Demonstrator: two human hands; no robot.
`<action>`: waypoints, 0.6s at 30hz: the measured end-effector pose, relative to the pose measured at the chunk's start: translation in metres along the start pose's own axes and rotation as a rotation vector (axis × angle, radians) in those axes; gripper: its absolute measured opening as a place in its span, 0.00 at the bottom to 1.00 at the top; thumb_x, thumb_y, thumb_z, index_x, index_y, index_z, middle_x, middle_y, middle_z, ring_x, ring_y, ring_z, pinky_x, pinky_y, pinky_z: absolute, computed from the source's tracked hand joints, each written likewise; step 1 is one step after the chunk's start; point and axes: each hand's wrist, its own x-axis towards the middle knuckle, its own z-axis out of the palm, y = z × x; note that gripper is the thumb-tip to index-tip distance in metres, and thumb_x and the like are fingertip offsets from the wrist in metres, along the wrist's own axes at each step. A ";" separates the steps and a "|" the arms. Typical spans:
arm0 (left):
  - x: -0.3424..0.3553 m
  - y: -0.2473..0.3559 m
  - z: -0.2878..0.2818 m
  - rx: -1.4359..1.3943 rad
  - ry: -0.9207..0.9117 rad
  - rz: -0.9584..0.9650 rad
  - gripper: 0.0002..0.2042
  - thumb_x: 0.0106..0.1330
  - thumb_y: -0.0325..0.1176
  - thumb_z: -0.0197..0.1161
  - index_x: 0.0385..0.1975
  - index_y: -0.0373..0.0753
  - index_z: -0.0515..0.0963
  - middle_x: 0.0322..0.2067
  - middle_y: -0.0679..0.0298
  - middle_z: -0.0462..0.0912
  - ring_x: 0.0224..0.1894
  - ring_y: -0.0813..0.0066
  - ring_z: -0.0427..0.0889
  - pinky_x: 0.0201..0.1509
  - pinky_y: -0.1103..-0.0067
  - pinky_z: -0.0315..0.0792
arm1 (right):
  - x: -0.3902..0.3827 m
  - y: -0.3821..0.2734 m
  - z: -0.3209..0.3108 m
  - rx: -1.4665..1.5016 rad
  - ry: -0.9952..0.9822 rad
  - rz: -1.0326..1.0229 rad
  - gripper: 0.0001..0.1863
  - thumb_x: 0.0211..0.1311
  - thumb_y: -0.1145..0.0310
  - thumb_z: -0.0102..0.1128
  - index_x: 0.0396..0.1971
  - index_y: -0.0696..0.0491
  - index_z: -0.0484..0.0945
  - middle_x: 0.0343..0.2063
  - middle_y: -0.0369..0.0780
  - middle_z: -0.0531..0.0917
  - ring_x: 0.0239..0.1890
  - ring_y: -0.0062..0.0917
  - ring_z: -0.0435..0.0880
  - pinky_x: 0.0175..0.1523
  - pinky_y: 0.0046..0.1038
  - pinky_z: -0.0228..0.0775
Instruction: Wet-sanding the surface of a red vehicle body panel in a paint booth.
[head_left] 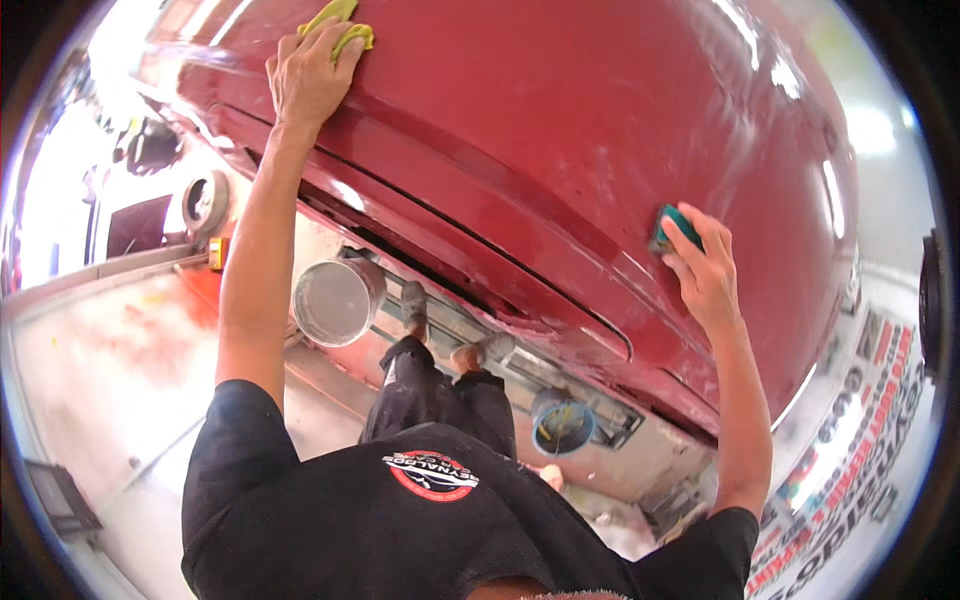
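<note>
Left hand (305, 88), upper left of the frame: fingers bunched on a yellow cloth (335, 14), set against the panel. Right hand (708, 272), right of centre: thumb and fingers narrowed around a green pad (682, 226), placed on the panel.

Surface: red car panel (520, 120), curved and glossy, with whitish smears near the pad and at upper right. A dark seam (450, 212) runs diagonally from upper left toward lower right.

Room: pale floor (110, 365) at left; a tyre (217, 188) at far left; a grey bucket (370, 285) left of centre; a blue bucket (593, 425) below centre; a lettered banner (850, 480) at lower right.

Orientation: the cloth's long axis rises toward the upper right. The pad's visible green face slopes from upper left to lower right; fingers cover part of it, so its full long axis cannot be determined.
</note>
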 end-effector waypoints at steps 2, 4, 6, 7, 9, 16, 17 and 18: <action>-0.014 -0.019 0.005 0.071 0.071 -0.136 0.17 0.69 0.55 0.60 0.51 0.57 0.84 0.53 0.72 0.86 0.57 0.58 0.78 0.61 0.55 0.70 | 0.005 -0.001 0.006 0.028 0.002 -0.001 0.28 0.52 0.76 0.73 0.57 0.45 0.85 0.58 0.42 0.79 0.56 0.42 0.77 0.60 0.40 0.74; -0.017 -0.011 0.007 0.128 0.107 -0.142 0.17 0.70 0.55 0.60 0.51 0.58 0.84 0.54 0.73 0.85 0.58 0.59 0.77 0.62 0.55 0.69 | 0.049 -0.011 0.026 0.055 0.021 -0.047 0.28 0.52 0.76 0.73 0.57 0.45 0.85 0.58 0.42 0.79 0.56 0.41 0.77 0.61 0.40 0.73; -0.014 -0.003 0.006 0.092 0.087 -0.142 0.16 0.70 0.52 0.60 0.53 0.57 0.82 0.59 0.72 0.82 0.61 0.59 0.74 0.64 0.55 0.67 | 0.097 -0.016 0.044 0.053 0.041 -0.095 0.27 0.54 0.74 0.73 0.57 0.45 0.84 0.57 0.41 0.79 0.56 0.41 0.76 0.62 0.42 0.71; -0.015 -0.005 0.004 0.102 0.080 -0.154 0.16 0.70 0.52 0.60 0.53 0.57 0.82 0.59 0.72 0.82 0.61 0.59 0.74 0.64 0.55 0.67 | 0.120 -0.017 0.054 0.050 0.047 -0.110 0.26 0.56 0.73 0.72 0.58 0.44 0.84 0.57 0.41 0.79 0.56 0.41 0.76 0.62 0.42 0.71; -0.013 -0.007 0.004 0.104 0.101 -0.141 0.16 0.73 0.50 0.58 0.56 0.58 0.82 0.61 0.73 0.81 0.62 0.59 0.75 0.64 0.56 0.66 | 0.150 -0.025 0.070 0.046 0.043 -0.125 0.25 0.59 0.72 0.71 0.58 0.44 0.83 0.56 0.41 0.79 0.56 0.41 0.75 0.62 0.42 0.71; -0.005 -0.035 -0.043 -0.090 0.007 0.083 0.11 0.73 0.40 0.56 0.46 0.47 0.84 0.65 0.59 0.78 0.65 0.57 0.74 0.69 0.61 0.63 | 0.084 -0.008 0.031 0.075 -0.035 -0.066 0.26 0.60 0.72 0.70 0.60 0.43 0.83 0.59 0.40 0.79 0.58 0.41 0.76 0.62 0.40 0.73; -0.006 -0.042 -0.043 -0.075 0.022 0.084 0.12 0.74 0.41 0.56 0.47 0.46 0.83 0.65 0.59 0.77 0.65 0.58 0.74 0.70 0.61 0.63 | 0.053 0.002 0.020 0.056 -0.043 -0.065 0.26 0.57 0.74 0.71 0.59 0.44 0.84 0.59 0.41 0.79 0.58 0.41 0.76 0.62 0.40 0.73; -0.006 -0.042 -0.039 -0.080 0.024 0.077 0.12 0.74 0.41 0.56 0.47 0.46 0.83 0.65 0.59 0.77 0.65 0.58 0.74 0.70 0.61 0.63 | 0.040 0.007 0.015 0.043 -0.051 -0.070 0.27 0.55 0.76 0.72 0.58 0.45 0.84 0.59 0.42 0.79 0.58 0.41 0.76 0.62 0.39 0.72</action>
